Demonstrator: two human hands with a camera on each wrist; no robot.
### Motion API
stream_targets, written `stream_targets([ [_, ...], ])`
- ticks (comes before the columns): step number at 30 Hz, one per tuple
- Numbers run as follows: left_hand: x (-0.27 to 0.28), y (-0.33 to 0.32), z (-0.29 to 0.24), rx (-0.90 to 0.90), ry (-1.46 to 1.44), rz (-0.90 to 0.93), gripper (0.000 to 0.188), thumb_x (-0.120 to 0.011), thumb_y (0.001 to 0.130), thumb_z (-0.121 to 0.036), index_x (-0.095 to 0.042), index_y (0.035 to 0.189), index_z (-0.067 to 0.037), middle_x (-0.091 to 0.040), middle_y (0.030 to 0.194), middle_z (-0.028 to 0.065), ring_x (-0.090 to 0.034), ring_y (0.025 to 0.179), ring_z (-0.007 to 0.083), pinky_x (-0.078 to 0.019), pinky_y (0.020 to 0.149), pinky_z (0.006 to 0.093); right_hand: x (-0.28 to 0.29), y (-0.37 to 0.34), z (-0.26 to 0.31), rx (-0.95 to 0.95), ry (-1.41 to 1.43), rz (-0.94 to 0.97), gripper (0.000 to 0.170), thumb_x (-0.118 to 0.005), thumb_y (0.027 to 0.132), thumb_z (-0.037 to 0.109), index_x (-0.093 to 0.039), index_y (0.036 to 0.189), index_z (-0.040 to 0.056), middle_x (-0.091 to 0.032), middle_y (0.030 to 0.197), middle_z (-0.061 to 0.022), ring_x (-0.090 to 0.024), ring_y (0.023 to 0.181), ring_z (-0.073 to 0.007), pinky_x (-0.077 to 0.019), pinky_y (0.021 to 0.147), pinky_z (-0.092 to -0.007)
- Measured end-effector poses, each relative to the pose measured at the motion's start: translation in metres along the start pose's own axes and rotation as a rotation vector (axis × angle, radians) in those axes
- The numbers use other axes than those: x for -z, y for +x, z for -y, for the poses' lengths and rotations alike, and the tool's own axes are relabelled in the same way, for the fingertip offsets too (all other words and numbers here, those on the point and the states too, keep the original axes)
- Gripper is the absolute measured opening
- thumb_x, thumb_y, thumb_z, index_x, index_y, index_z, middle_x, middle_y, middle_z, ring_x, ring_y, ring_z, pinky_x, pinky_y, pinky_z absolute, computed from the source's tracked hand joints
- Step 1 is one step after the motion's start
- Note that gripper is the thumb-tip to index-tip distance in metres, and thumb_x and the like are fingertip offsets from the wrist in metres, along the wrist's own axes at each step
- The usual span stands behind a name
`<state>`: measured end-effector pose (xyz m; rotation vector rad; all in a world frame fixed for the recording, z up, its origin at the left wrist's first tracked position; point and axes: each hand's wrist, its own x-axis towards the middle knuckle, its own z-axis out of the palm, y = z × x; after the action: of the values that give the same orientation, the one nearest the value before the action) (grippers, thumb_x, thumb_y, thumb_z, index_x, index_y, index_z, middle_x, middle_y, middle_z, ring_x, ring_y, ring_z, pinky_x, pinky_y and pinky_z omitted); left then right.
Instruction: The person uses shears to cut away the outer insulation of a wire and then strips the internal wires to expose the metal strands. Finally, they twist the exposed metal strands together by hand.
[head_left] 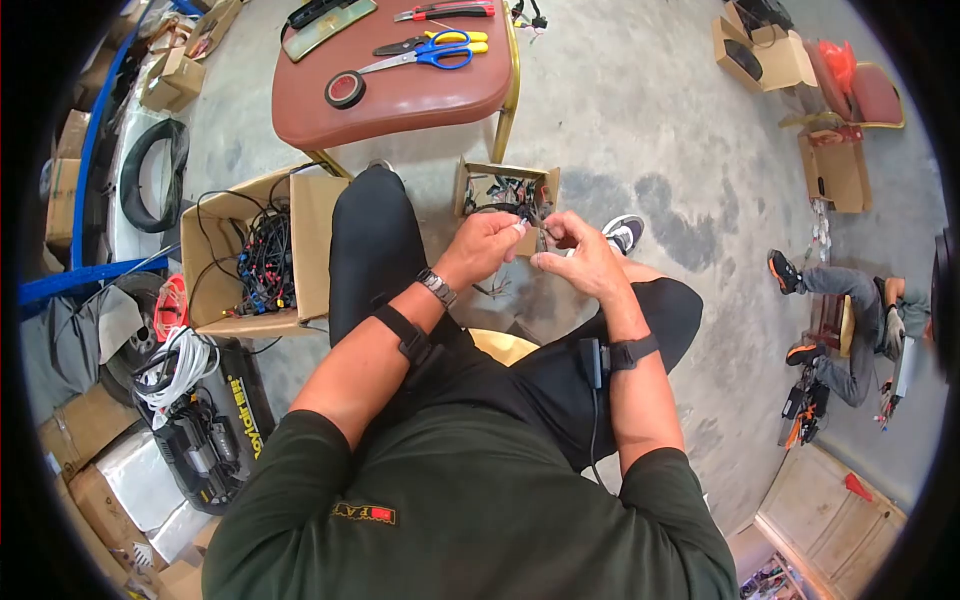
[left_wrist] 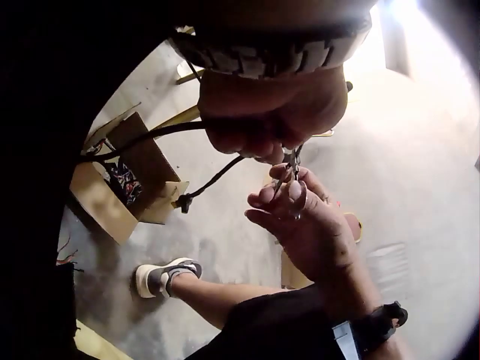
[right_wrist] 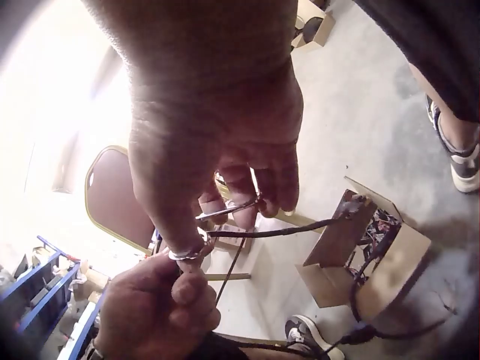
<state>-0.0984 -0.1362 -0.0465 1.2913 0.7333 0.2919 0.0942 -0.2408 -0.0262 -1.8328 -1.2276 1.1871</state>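
My left hand [head_left: 485,248] pinches the end of a black cable [right_wrist: 281,231], thumb against the curled fingers, with a small pale piece [right_wrist: 182,256] at the fingertips. Facing it, my right hand [head_left: 585,262] holds a slim, shiny metal tool [right_wrist: 229,211] between thumb and fingers; its exact kind I cannot tell. The fingertips of both hands come close together at the cable end, over the gap between the knees. From there the cable runs toward a small open cardboard box [head_left: 553,190] of wire pieces on the floor.
Ahead, a brown padded chair [head_left: 410,95] bears blue-handled scissors [head_left: 445,55], a tape roll [head_left: 345,89], a red cutter [head_left: 445,10] and a phone [head_left: 328,30]. At left stands a larger carton [head_left: 315,250] of tangled wiring. Another person [head_left: 850,290] sits at the right.
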Motion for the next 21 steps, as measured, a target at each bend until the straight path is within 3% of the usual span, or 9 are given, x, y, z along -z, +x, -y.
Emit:
stream_targets([
  [4,-0.001,-0.003,-0.006,0.022,-0.005,-0.045,0.028,-0.055,0.097,-0.022,-0.065,0.083,-0.001,-0.056,0.063,-0.0015,-0.052,0.058,0.0083,-0.0437,0.056,0.0276,0.0,0.0,0.003,0.174,-0.142,-0.04,0.064,-0.086,0.069,0.022,-0.061,0.125,0.003,-0.061,0.111,-0.0095,-0.061,0.103,-0.0219,-0.0498,0.089,-0.0361],
  [7,0.001,-0.004,-0.009,0.013,0.017,-0.027,0.027,-0.055,0.096,-0.021,-0.065,0.081,-0.001,-0.056,0.063,-0.0008,-0.052,0.059,0.0084,-0.0436,0.057,0.0276,0.004,-0.003,0.006,0.211,-0.335,-0.053,0.066,-0.085,0.067,0.026,-0.062,0.124,0.0028,-0.059,0.113,-0.0132,-0.058,0.109,-0.0282,-0.0476,0.093,-0.0392],
  [10,0.001,-0.004,-0.014,-0.004,0.063,-0.006,0.027,-0.055,0.095,-0.02,-0.063,0.077,-0.001,-0.055,0.062,-0.0003,-0.051,0.058,0.0086,-0.0427,0.057,0.0284,0.005,-0.004,0.011,0.229,-0.334,-0.045,0.066,-0.085,0.065,0.028,-0.063,0.123,0.002,-0.058,0.11,-0.0129,-0.056,0.111,-0.0298,-0.0456,0.096,-0.039],
  [15,0.002,-0.004,-0.009,-0.07,0.086,0.078,0.028,-0.056,0.094,-0.018,-0.059,0.071,-0.002,-0.052,0.06,-0.0016,-0.047,0.056,0.0084,-0.04,0.054,0.0293,0.003,-0.008,0.011,0.262,-0.341,-0.074,0.067,-0.086,0.064,0.028,-0.063,0.122,0.0011,-0.057,0.107,-0.012,-0.056,0.108,-0.0287,-0.0471,0.092,-0.0375],
  [21,0.001,-0.006,-0.009,-0.007,0.027,0.12,0.028,-0.057,0.094,-0.018,-0.06,0.071,-0.003,-0.051,0.061,-0.0037,-0.046,0.056,0.0065,-0.0379,0.053,0.0272,0.002,-0.009,0.012,0.212,-0.346,-0.026,0.065,-0.087,0.063,0.025,-0.065,0.119,0.0007,-0.058,0.1,-0.011,-0.06,0.096,-0.0243,-0.051,0.08,-0.0342],
])
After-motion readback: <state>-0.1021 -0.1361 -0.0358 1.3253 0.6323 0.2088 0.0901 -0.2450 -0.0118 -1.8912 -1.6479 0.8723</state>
